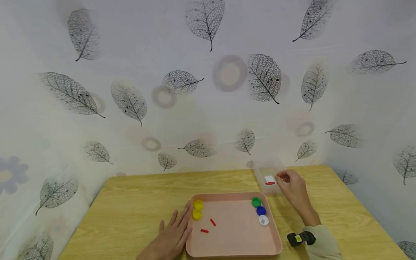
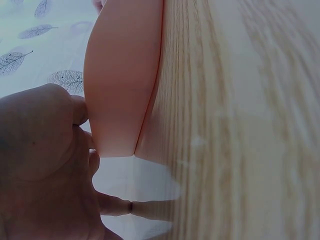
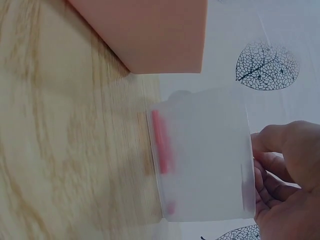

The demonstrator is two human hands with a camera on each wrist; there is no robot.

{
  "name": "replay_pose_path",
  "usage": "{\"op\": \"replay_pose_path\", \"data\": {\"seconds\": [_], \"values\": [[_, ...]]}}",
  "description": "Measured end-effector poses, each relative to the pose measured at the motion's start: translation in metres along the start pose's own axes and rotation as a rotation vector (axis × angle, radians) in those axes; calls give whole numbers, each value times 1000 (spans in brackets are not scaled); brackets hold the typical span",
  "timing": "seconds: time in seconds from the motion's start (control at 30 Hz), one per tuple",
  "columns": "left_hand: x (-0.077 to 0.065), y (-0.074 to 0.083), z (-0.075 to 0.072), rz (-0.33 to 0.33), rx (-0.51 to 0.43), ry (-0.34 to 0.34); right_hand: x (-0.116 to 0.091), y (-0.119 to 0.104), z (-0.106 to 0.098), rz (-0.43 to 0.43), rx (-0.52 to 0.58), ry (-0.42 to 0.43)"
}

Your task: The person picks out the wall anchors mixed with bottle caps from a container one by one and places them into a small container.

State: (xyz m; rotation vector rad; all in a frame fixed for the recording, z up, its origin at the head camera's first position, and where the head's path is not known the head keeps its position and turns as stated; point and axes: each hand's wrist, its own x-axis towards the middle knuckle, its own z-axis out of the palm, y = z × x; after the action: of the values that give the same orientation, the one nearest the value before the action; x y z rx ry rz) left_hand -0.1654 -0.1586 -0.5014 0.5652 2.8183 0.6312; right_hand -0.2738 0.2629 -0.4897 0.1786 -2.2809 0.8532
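Note:
My left hand (image 1: pixel 172 236) lies on the table with its fingers fairly straight, touching the left side of the pink tray (image 1: pixel 232 252). The right hand (image 1: pixel 294 189) is at the rim of a translucent plastic box (image 1: pixel 264 189), its fingers bent and thumb tip near the index finger; whether anything sits between them is hidden. Inside the box are a few red sticks (image 1: pixel 271 182) and a white piece (image 1: pixel 269 178). In the right wrist view, red sticks (image 3: pixel 160 142) show blurred through the box wall. Two more red sticks (image 1: pixel 212 222) lie apart in the tray.
Two yellow caps (image 1: pixel 197 210) touch at the tray's upper left. A green cap (image 1: pixel 256 202), a blue cap (image 1: pixel 261 211) and a white cap (image 1: pixel 263 220) line its right side. A leaf-patterned sheet (image 1: pixel 195 115) hangs behind the wooden table (image 1: pixel 136 202).

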Motion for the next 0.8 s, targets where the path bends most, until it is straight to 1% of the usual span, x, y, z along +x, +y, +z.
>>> {"op": "replay_pose_path", "data": {"seconds": [0.17,0.43,0.6,0.8], "values": [[0,0,0,-4,-4,-4,2,-1,-1,-7,8,2],[-1,0,-1,2,-3,-2,2,-3,-5,-3,22,-18],[-1,0,-1,-1,2,-2,3,-10,-13,16,39,-30],[0,-1,-1,-5,7,-3,7,-20,-22,16,58,-28]]}}
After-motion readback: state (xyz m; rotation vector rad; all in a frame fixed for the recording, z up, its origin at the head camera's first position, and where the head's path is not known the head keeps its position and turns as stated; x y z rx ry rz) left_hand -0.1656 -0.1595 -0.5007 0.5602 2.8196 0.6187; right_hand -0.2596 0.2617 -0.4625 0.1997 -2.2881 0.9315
